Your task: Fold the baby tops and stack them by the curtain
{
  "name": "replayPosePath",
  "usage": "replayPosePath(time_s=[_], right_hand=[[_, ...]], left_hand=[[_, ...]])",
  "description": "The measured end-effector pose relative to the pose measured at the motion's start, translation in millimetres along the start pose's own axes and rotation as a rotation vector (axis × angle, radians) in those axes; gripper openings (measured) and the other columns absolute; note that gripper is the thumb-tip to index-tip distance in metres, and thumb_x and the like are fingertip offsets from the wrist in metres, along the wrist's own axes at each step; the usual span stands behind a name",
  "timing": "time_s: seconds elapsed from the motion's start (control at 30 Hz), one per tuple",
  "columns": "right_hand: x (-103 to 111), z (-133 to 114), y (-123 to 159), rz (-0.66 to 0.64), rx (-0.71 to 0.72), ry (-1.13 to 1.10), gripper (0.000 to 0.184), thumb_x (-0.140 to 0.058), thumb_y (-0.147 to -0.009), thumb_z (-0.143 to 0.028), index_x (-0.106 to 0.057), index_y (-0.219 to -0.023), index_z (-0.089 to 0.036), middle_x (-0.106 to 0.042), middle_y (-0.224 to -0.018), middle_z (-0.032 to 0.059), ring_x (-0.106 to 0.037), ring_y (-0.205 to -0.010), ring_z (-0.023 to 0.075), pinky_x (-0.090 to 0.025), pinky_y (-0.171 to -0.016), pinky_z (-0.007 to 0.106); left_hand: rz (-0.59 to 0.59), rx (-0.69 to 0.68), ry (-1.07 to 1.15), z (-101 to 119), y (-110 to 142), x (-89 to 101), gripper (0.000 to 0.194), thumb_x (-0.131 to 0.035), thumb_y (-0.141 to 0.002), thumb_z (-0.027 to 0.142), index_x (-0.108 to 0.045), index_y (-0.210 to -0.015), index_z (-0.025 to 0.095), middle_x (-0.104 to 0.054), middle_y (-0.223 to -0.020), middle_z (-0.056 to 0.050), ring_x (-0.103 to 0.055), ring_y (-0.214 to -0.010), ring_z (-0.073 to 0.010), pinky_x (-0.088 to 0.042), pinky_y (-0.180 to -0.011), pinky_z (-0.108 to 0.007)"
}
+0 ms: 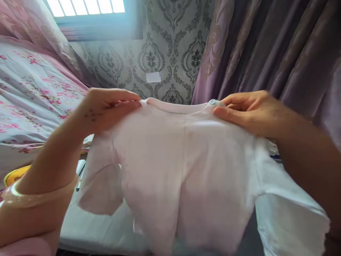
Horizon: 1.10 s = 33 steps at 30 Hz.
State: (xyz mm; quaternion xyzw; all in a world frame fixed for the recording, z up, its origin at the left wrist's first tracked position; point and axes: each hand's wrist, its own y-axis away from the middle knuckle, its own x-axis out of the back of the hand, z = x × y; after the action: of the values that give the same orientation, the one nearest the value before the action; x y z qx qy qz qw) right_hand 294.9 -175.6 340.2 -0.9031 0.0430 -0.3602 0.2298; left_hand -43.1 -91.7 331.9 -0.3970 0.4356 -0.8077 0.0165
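Note:
A small pale pink short-sleeved shirt (183, 170) hangs in front of me, held up by its shoulders. My left hand (106, 108) pinches the left shoulder next to the neckline, fingers closed on the cloth. My right hand (247, 112) pinches the right shoulder, thumb beneath and fingers above, close to a small light-blue button (213, 102) at the collar. The shirt's body drops down and hides what lies below it. A translucent bangle (34, 197) sits on my left forearm.
A bed with a pink floral cover (34, 96) lies at the left. Purple curtains (279, 49) hang at the right, patterned grey wallpaper (160, 46) and a window (87, 7) behind. A white surface (93, 227) shows under the shirt, with a yellow object (13, 175) at the far left.

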Motion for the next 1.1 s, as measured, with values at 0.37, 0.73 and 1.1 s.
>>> replayPosePath(time_s=[0.37,0.73,1.1], right_hand=[[-157.8,183.5,-12.5,-0.391,-0.229,0.216,0.034,-0.055,-0.085,-0.044,-0.071,-0.085,-0.015,-0.065,-0.074,0.0014,-0.053,-0.068,0.0142,-0.034,-0.058,0.023],[-195.5,227.2,-11.2,-0.413,-0.218,0.477,0.033,-0.043,-0.095,-0.045,-0.066,-0.105,-0.023,-0.071,-0.097,0.0070,-0.063,-0.090,0.0217,-0.037,-0.066,0.025],[-195.2,259.7,-51.7,-0.426,-0.265,0.518,0.035,-0.042,-0.097,-0.046,-0.065,-0.111,-0.023,-0.071,-0.104,0.0087,-0.064,-0.097,0.0230,-0.038,-0.071,0.025]], left_hand=[[-0.718,0.093,0.022,-128.7,73.8,-199.6,0.042,-0.042,-0.090,0.044,-0.073,-0.089,0.015,-0.073,-0.083,-0.006,-0.064,-0.076,-0.0172,-0.045,-0.067,-0.022],[-0.801,0.188,-0.257,-138.5,88.9,-245.5,0.036,-0.032,-0.098,0.039,-0.062,-0.110,0.023,-0.071,-0.105,-0.008,-0.066,-0.095,-0.0224,-0.045,-0.073,-0.027],[-0.809,0.154,-0.284,-158.4,51.0,-285.5,0.036,-0.030,-0.099,0.040,-0.059,-0.113,0.023,-0.069,-0.109,-0.010,-0.066,-0.097,-0.0235,-0.045,-0.076,-0.028]])
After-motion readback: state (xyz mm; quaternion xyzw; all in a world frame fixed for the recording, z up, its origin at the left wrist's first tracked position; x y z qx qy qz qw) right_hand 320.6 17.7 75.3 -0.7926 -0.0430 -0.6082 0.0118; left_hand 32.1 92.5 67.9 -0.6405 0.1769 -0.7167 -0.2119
